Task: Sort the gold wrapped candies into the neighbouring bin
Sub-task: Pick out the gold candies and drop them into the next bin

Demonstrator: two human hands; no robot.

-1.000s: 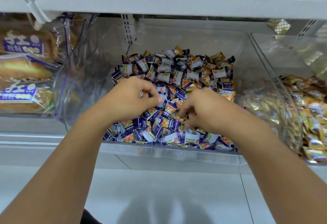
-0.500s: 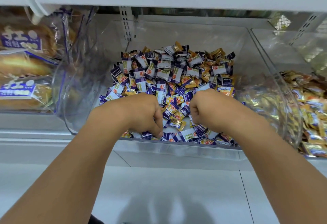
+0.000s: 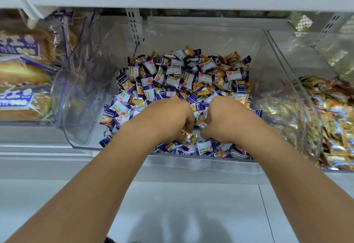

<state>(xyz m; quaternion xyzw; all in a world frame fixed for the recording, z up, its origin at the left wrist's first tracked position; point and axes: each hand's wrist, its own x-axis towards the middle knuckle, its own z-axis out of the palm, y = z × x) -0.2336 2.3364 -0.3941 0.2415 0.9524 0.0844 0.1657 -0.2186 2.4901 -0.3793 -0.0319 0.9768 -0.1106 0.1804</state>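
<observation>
Shop shelving carried a clear middle bin (image 3: 191,31) of mixed candies; left hand (image 3: 168,120) pinched a gold candy (image 3: 188,136) near its front edge; right hand (image 3: 226,120) curled, contents unclear; neighbouring bin (image 3: 314,120) already held gold ones; many remained unsorted.

Bagged bread (image 3: 23,74) fills the left shelf compartment beside purple-wrapped candies (image 3: 172,74).
</observation>
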